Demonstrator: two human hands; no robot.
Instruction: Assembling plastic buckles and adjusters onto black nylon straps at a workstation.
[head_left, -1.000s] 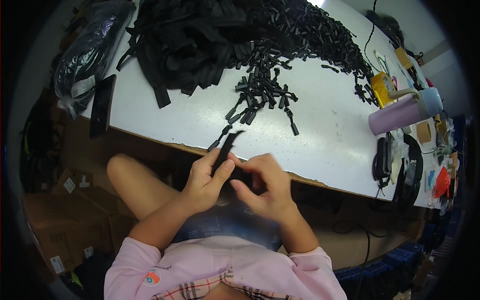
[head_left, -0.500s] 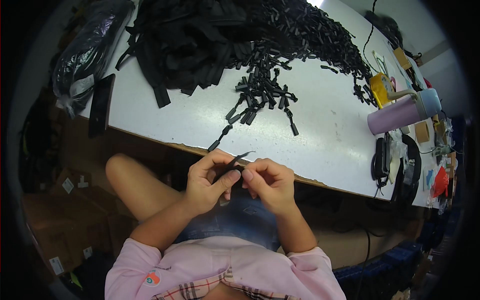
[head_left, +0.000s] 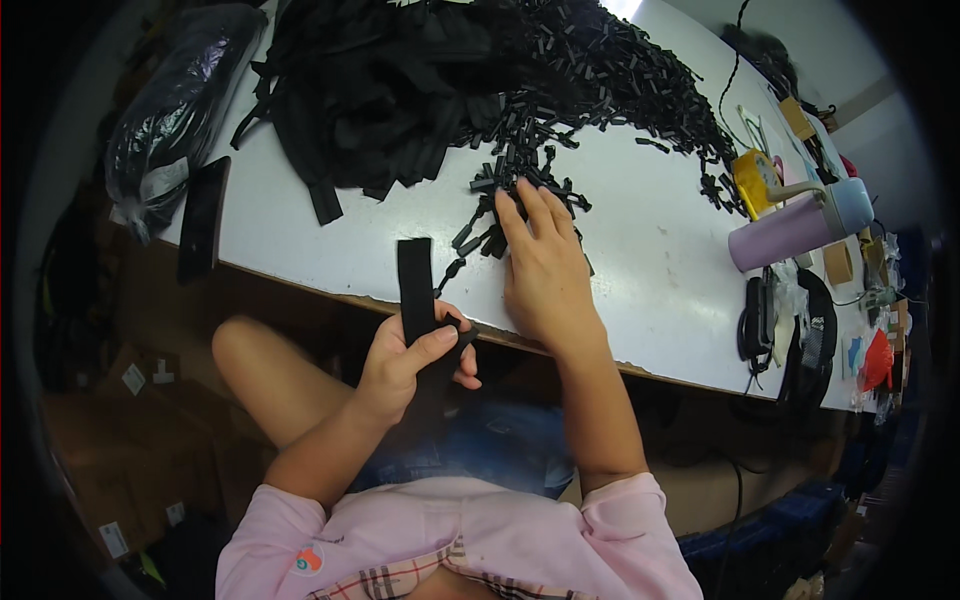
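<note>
Right hand (head_left: pixel 545 270) has left lap, now flat, fingers spread on loose black clips (head_left: pixel 520 185) at frame centre. Left hand (head_left: pixel 410 365) grips black strap (head_left: pixel 415 285) upright below table edge (head_left: pixel 300 280). Big pile (head_left: pixel 400 90) upper frame remains; progress early, est.

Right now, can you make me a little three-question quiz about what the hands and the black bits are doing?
1. True or false: the left hand grips a flat black strap.
2. Where does the right hand rest?
A. on the lilac bottle
B. on the small black pieces scattered on the white table
C. on the black phone
3. Fill in: the bottle lies on its ____.

Key
1. True. The strap stands upright from the fist.
2. B. The fingers spread flat over the pieces.
3. Side, near the table's right end.
</note>
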